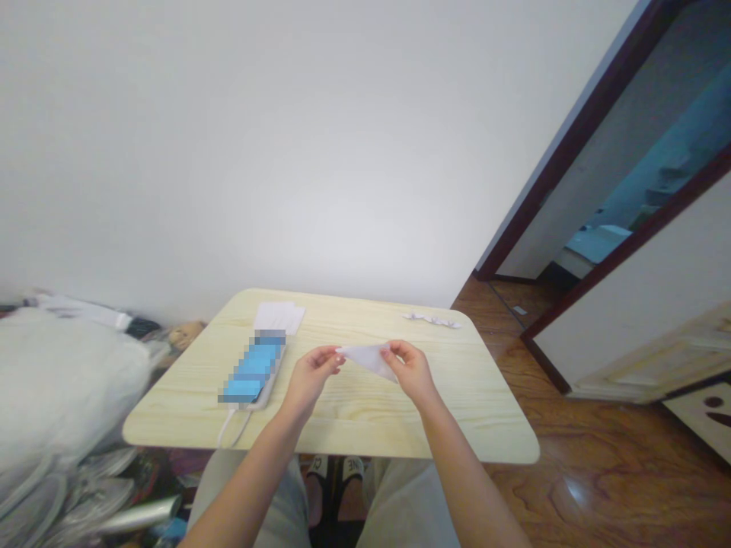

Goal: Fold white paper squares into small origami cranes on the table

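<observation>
Pale desk below; left grip and right grip pinch white paper; apparently mid-fold, next needing a firm crease.

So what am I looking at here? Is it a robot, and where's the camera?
No robot here: these are a person's own bare hands. The camera sits on their head, looking forward and down, so you see roughly what they see. The left hand and right hand pinch a white piece of paper between them. On the wooden-topped table lie some white sheets, a blurred-out phone with a white cable, and a row of little white pieces, too small to make out.
</observation>
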Demonstrator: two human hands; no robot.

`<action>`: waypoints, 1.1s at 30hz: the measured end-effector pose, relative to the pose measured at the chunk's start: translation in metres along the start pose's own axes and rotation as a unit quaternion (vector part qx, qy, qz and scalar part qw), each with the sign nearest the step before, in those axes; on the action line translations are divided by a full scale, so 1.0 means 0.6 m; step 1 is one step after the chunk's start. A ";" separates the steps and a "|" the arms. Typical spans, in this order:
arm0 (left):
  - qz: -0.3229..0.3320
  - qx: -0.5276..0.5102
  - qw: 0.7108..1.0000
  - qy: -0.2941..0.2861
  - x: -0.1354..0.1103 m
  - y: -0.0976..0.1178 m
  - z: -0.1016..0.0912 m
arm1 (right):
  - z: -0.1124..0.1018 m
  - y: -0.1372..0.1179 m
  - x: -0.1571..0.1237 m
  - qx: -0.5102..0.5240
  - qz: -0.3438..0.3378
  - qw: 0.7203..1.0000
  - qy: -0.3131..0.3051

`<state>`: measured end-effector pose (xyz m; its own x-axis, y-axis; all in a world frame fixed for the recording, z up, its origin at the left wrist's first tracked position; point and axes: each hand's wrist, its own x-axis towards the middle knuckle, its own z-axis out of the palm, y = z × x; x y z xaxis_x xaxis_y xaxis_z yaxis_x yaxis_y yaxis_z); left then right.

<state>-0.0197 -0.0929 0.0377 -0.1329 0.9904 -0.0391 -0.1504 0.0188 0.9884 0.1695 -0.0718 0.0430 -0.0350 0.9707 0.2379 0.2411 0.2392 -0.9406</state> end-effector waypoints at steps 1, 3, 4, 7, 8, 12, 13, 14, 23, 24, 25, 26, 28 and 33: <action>-0.005 0.000 1.000 -0.002 -0.001 0.003 -0.001 | -0.001 0.002 0.001 0.005 0.004 1.000 -0.003; -0.010 0.009 1.000 -0.009 -0.002 0.008 -0.002 | -0.003 0.006 0.002 0.018 0.010 1.000 -0.013; -0.008 0.016 1.000 -0.011 -0.003 0.010 -0.002 | -0.004 0.008 0.002 0.026 0.012 0.999 -0.017; 0.016 0.039 0.999 -0.008 -0.005 0.013 0.000 | -0.004 0.014 0.003 0.052 0.022 0.998 -0.032; 0.028 0.044 0.999 -0.008 -0.005 0.013 0.001 | -0.004 0.015 0.003 0.059 0.028 0.997 -0.036; 0.061 0.048 0.997 -0.005 -0.007 0.012 0.007 | -0.003 0.017 0.001 0.086 0.047 0.994 -0.044; 0.062 0.045 0.997 -0.006 -0.007 0.012 0.008 | -0.003 0.016 0.001 0.090 0.048 0.994 -0.044; 0.059 0.041 0.997 -0.010 -0.007 0.013 0.008 | -0.003 0.015 0.001 0.092 0.049 0.994 -0.044; 0.036 0.076 0.996 -0.036 -0.013 0.018 0.009 | 0.001 0.010 -0.001 0.094 0.046 0.993 -0.050; 0.036 0.076 0.996 -0.028 -0.013 0.018 0.009 | 0.001 0.010 -0.002 0.097 0.045 0.993 -0.050; 0.036 0.075 0.996 -0.023 -0.013 0.018 0.008 | 0.001 0.010 -0.002 0.098 0.045 0.993 -0.051; 0.036 0.075 0.996 -0.021 -0.013 0.018 0.008 | 0.001 0.010 -0.002 0.098 0.044 0.993 -0.051; 0.036 0.077 0.996 -0.020 -0.013 0.018 0.009 | 0.001 0.009 -0.003 0.094 0.041 0.993 -0.049; 0.042 0.079 0.996 -0.008 -0.014 0.021 0.009 | 0.001 0.011 -0.002 0.087 0.031 0.994 -0.054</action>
<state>-0.0155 -0.1001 0.0515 -0.1225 0.9914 0.0451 0.0172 -0.0433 0.9989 0.1705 -0.0716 0.0365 -0.1313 0.9783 0.1605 0.0744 0.1712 -0.9824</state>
